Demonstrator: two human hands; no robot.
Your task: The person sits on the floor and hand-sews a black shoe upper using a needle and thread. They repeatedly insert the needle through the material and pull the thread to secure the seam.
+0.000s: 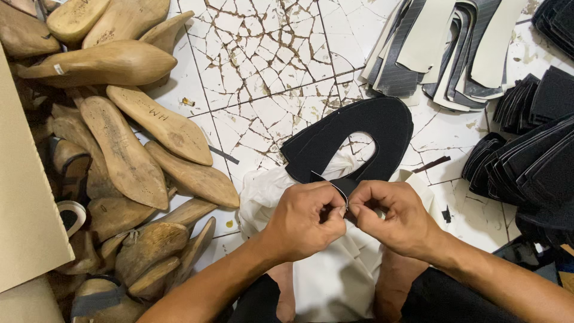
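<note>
The black shoe upper [353, 140] is pinched at its near heel ends between your left hand [305, 218] and right hand [388, 215], over white cloth [335, 275] on your lap. Wooden shoe lasts [125, 155] pile left; cut pieces [442, 48] lie far right.

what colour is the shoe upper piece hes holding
Black; the shoe upper piece, pinched by the left hand and right hand, shows in the head view.

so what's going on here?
A person sits on a cracked tile floor, pinching the heel ends of a black shoe upper together with the left hand and right hand, over white cloth on the lap. Wooden shoe lasts are piled on the left; stacks of cut black and cream pieces lie on the right.
</note>
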